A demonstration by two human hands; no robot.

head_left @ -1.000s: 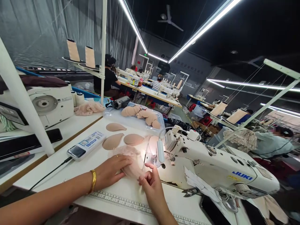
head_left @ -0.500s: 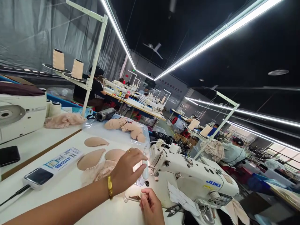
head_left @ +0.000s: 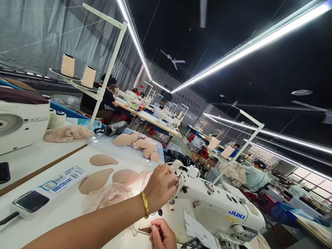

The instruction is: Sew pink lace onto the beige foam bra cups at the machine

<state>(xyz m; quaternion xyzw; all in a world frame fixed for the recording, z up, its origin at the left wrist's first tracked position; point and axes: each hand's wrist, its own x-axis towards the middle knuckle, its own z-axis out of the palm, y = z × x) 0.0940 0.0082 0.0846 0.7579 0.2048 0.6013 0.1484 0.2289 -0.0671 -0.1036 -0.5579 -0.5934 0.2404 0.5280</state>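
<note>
My left hand (head_left: pixel 160 186), with a gold bangle and a ring, is raised at the head end of the white JUKI sewing machine (head_left: pixel 220 207); its fingers are curled against the machine's face near the thread parts. What they pinch, if anything, is hidden. My right hand (head_left: pixel 162 235) sits low at the frame's bottom edge in front of the needle area, fingers curled together. A piece of beige lace fabric (head_left: pixel 106 197) lies on the white table (head_left: pixel 38 221) left of my left forearm. Three beige foam cups (head_left: pixel 124 175) lie beyond it.
A phone on a blue-and-white power bank (head_left: pixel 49 190) lies at left. A clear tray (head_left: pixel 135 145) with several beige cups and a camcorder (head_left: pixel 114 128) stand behind. Thread cones (head_left: pixel 67 65) sit on a white stand. Other people work at machines farther back and at right.
My left hand lifted off the lace fabric and moved up and right onto the machine head. My right hand dropped lower in view. The camera tilted upward and rolled.
</note>
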